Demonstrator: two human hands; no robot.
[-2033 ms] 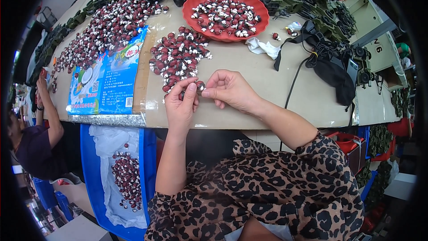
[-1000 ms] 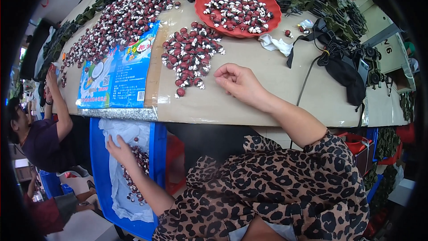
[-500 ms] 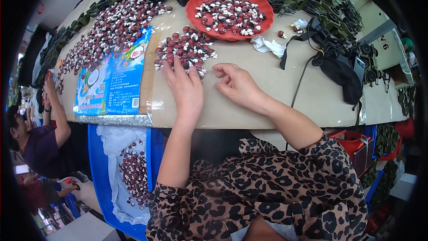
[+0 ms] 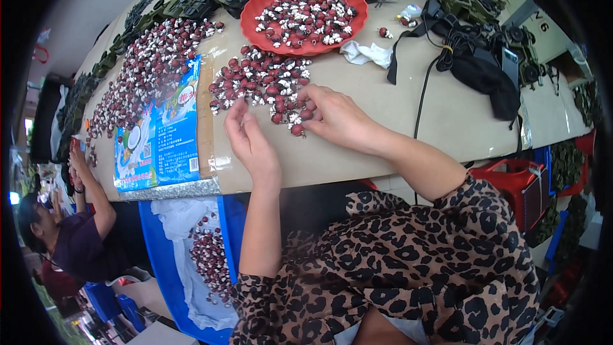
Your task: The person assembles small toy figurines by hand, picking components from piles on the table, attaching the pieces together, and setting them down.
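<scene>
A heap of small red-and-white pieces [image 4: 258,80] lies on the beige table [image 4: 383,128] in front of me. My left hand [image 4: 252,144] hovers at the heap's near edge with thumb and fingers pinched together; what is between them is hidden. My right hand [image 4: 338,118] rests at the heap's right side, fingertips closed on a small red piece [image 4: 306,114]. Another red piece [image 4: 297,130] lies loose just below those fingers. Beyond the heap stands a red plate [image 4: 255,6] filled with the same pieces.
A blue printed bag [image 4: 159,144] and a wide spread of pieces [image 4: 143,70] lie to the left. A white cloth [image 4: 364,54], black cables and pouch [image 4: 479,67] sit right. A blue bin [image 4: 227,223] holds more pieces; another person [image 4: 70,243] works lower left.
My left hand went down to the blue bin, came back up flat onto the heap, and has now drawn back with fingers pinched. My right hand stayed at the heap's right edge.
</scene>
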